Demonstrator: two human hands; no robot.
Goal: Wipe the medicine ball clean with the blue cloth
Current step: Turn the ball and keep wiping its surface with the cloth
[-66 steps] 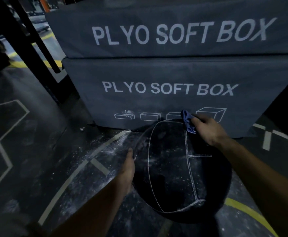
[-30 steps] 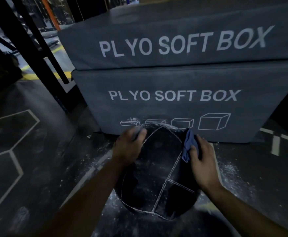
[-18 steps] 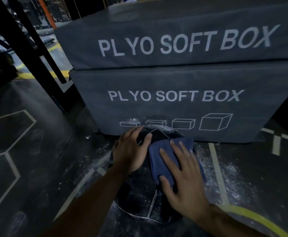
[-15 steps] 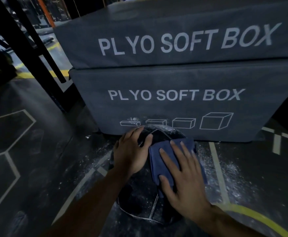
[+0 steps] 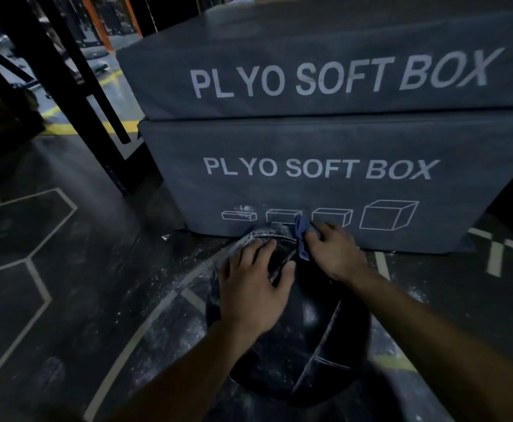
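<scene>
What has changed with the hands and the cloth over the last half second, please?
The right hand slid the blue cloth to the far top of the medicine ball, going from flat pressing to gripping it bunched. The left hand stayed flat on the ball, in front of the plyo box.

We see a black medicine ball [image 5: 298, 345] with thin white lines and white dust. On its far side is a blue cloth [image 5: 302, 236]. Behind the ball, two grey boxes [image 5: 325, 141] have white letters. The dark floor [image 5: 66, 284] has white and yellow lines.
</scene>
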